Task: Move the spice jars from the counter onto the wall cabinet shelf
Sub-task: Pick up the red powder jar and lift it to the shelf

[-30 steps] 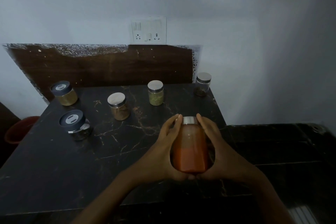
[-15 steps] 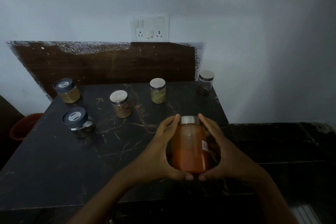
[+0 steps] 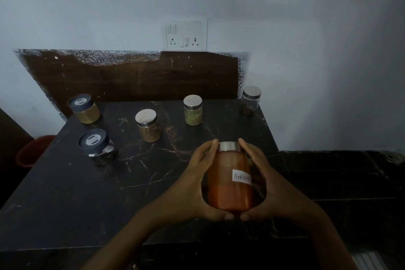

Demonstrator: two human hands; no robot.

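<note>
A tall jar of red powder [image 3: 228,184] with a steel lid and a white handwritten label stands near the front right of the dark marble counter [image 3: 92,199]. My left hand [image 3: 192,184] and my right hand [image 3: 269,184] hold it from both sides, thumbs meeting under its front. Further back stand several smaller jars: a dark-lidded yellow one [image 3: 85,109], a dark-lidded clear one [image 3: 98,149], a steel-lidded brown one [image 3: 149,125], a green one [image 3: 192,110] and a nearly empty one [image 3: 251,100]. No wall cabinet shelf is in view.
A brown backsplash [image 3: 135,79] rises behind the counter, with a white switch and socket plate [image 3: 185,34] above it. A lower dark counter [image 3: 341,177] adjoins on the right. A red bucket [image 3: 32,151] sits below the counter's left edge.
The red jar has turned in my hands so that its white label now faces me. My view has shifted slightly; the other jars stay put.
</note>
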